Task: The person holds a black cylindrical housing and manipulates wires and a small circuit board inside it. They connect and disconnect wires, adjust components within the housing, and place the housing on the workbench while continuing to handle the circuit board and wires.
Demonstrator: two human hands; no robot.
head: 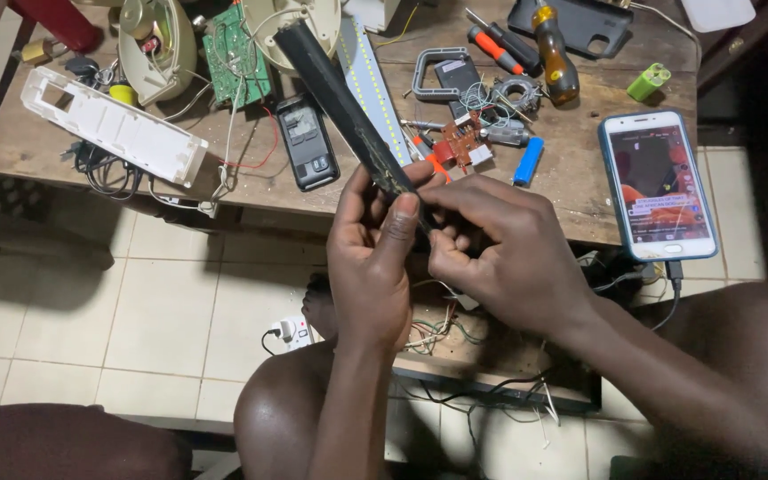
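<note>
A long black tube point(335, 93) slants from the table's far side down to my hands. My left hand point(371, 258) is wrapped around its lower end, thumb pressed along the tube. My right hand point(500, 249) meets it from the right, fingertips pinching at the same end; what they pinch is hidden. Both hands hover over the front edge of the wooden table point(37, 142), above my knees.
On the table lie a white plastic housing point(113, 124), a green circuit board point(237, 58), a small black meter point(307, 142), an LED strip point(371, 84), screwdrivers point(553, 49), a blue cell point(529, 160) and a lit smartphone point(658, 182). A power strip point(288, 332) and loose wires lie on the tiled floor.
</note>
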